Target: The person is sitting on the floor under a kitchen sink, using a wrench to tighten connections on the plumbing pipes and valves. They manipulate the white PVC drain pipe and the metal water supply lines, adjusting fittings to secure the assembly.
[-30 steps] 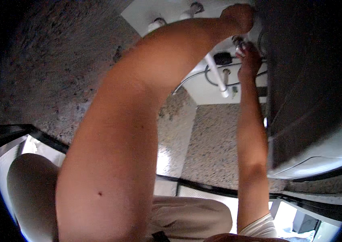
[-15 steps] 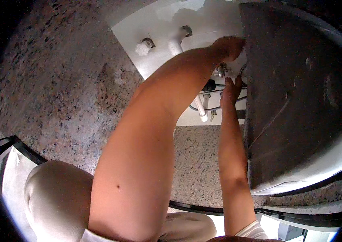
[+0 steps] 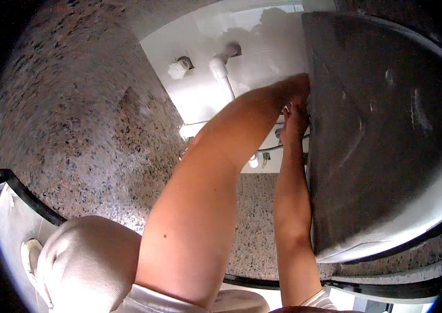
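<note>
My left hand (image 3: 298, 86) reaches to a white wall (image 3: 169, 83) beside the edge of a dark, scuffed body (image 3: 377, 156); its fingers are hidden in shadow. Just below it, my right hand (image 3: 295, 120) points upward with fingers partly visible and apart, near small fittings that are mostly covered. A white elbow pipe (image 3: 219, 67) runs down behind my left forearm, and a hexagonal white fitting (image 3: 179, 67) sticks out to its left. A dark cable (image 3: 274, 147) and a small green piece (image 3: 266, 158) are below the hands.
Speckled stone (image 3: 75, 120) covers the left side and continues between my forearms. A dark curved edge (image 3: 36, 198) borders it at the lower left, by my bent knee (image 3: 90, 255) and a pale shoe (image 3: 31, 258). The dark body fills the right side.
The view has shifted, showing more wall and pipework. My right hand's fingers have loosened from around the chrome fitting, which is now mostly hidden, and sit closer under my left hand.
</note>
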